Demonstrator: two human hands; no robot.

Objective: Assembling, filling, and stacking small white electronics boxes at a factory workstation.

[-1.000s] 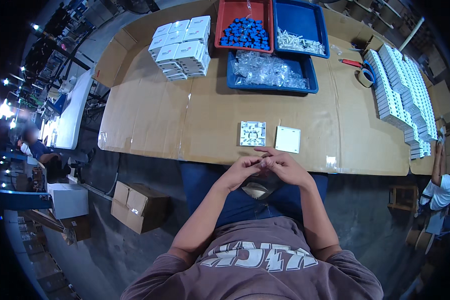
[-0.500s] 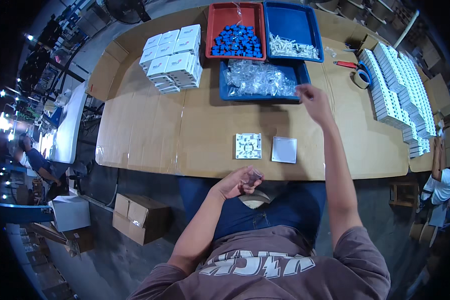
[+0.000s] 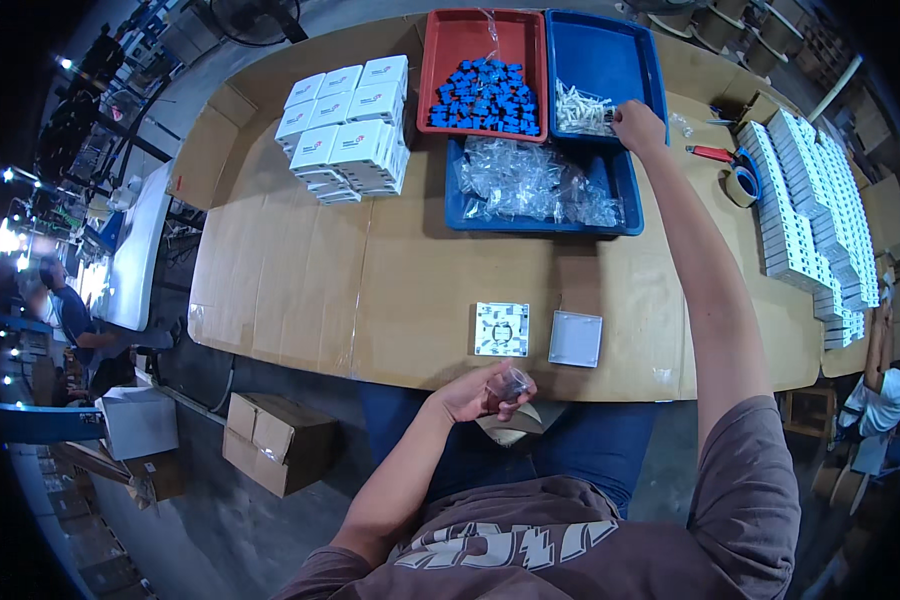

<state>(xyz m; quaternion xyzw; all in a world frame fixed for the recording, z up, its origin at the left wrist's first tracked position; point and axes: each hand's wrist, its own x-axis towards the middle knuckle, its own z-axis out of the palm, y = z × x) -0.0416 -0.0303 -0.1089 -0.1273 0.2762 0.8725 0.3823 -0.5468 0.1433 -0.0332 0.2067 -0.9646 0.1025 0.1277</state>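
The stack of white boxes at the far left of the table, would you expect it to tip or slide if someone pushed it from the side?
The white boxes are stacked loosely in uneven layers, so upper ones would probably slide off first. They look like small cardboard cartons, likely light. The cardboard-covered table may offer some grip.

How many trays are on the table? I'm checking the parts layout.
3: a red tray at the far edge, a blue tray beside it, another blue tray nearer.

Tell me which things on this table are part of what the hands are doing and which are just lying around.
In use: small clear bag in left hand; white parts under right hand; blue tray.

Lying about: red tray, white boxes, tape roll, two square plates.
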